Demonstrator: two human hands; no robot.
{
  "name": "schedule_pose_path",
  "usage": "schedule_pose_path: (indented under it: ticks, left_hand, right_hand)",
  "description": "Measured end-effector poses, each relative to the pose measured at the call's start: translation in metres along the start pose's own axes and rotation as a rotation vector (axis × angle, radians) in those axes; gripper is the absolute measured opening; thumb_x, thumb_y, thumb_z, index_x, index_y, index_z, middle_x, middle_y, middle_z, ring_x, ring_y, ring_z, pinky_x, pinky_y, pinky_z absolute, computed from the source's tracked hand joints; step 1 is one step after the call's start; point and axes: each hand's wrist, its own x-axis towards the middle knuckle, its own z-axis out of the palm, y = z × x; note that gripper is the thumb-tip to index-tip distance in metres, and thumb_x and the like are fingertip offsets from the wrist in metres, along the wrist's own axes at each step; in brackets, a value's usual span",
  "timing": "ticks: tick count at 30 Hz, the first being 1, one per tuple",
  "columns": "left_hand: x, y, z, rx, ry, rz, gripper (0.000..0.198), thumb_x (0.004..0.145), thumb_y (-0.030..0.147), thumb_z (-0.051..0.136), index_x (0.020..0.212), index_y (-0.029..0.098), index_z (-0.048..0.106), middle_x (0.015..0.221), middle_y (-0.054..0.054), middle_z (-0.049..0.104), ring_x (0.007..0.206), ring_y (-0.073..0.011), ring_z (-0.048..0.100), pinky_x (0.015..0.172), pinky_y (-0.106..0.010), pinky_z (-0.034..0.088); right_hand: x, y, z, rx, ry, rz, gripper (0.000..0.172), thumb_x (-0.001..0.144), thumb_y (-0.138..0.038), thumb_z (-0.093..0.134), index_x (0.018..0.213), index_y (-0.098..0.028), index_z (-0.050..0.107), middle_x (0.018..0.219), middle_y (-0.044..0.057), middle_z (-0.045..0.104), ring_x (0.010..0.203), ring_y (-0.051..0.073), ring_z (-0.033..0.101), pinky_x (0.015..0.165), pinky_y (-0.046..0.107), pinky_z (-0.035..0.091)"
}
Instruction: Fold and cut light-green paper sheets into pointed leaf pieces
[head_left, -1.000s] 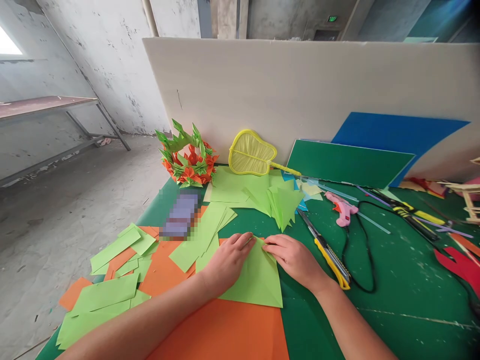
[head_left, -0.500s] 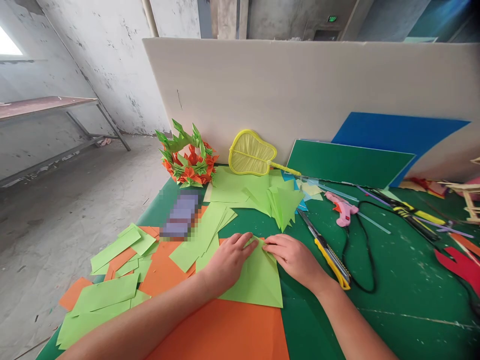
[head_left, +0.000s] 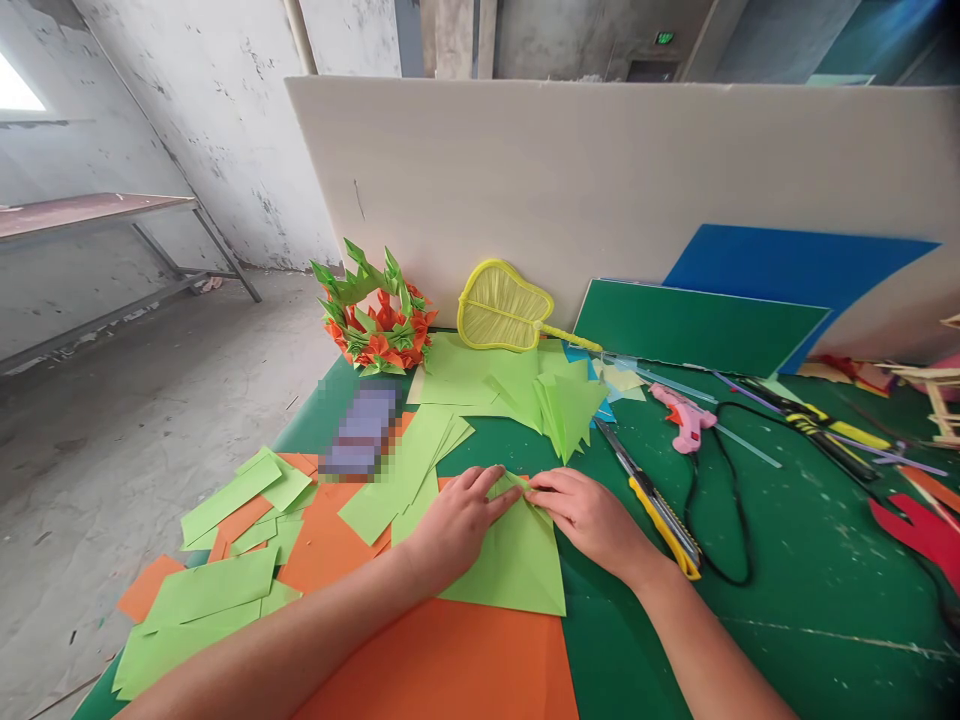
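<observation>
A light green paper sheet point(head_left: 517, 565) lies on an orange sheet point(head_left: 450, 670) at the front of the green table point(head_left: 787, 600). My left hand point(head_left: 454, 525) rests flat on the sheet's left side, its fingertips pressing a small fold at the far corner. From the right, my right hand point(head_left: 589, 518) pinches the same corner, fingers curled onto the paper. The fingertips of both hands nearly meet there.
Green and orange paper scraps point(head_left: 225, 560) lie at the left. A folded green-and-orange paper wreath point(head_left: 375, 320), a yellow fan point(head_left: 499, 308) and folded green pieces point(head_left: 566, 405) sit behind. A yellow utility knife point(head_left: 660, 510), a pink glue gun point(head_left: 684, 418) and a black cord point(head_left: 720, 520) lie to the right.
The fingertips of both hands have drawn slightly closer at the far corner, raising a small fold in the green sheet. Nothing else has moved.
</observation>
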Motion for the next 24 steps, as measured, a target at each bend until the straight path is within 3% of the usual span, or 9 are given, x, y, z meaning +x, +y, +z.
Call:
schedule_pose_path:
  ticks: [24]
  left_hand:
    - [0.0003,0.0017,-0.004,0.03,-0.017,-0.01,0.066,0.081,0.006,0.048,0.145,0.025,0.04,0.139,-0.011,0.045,0.115,-0.0266,0.049,0.094,-0.037,0.046]
  right_hand:
    - [-0.0002,0.0032,0.0023,-0.019,0.004,-0.005,0.03,0.092,-0.008,0.048,0.105,-0.02,0.072,0.107,0.008,0.072,0.101,0.023,0.065,0.087,0.042,0.058]
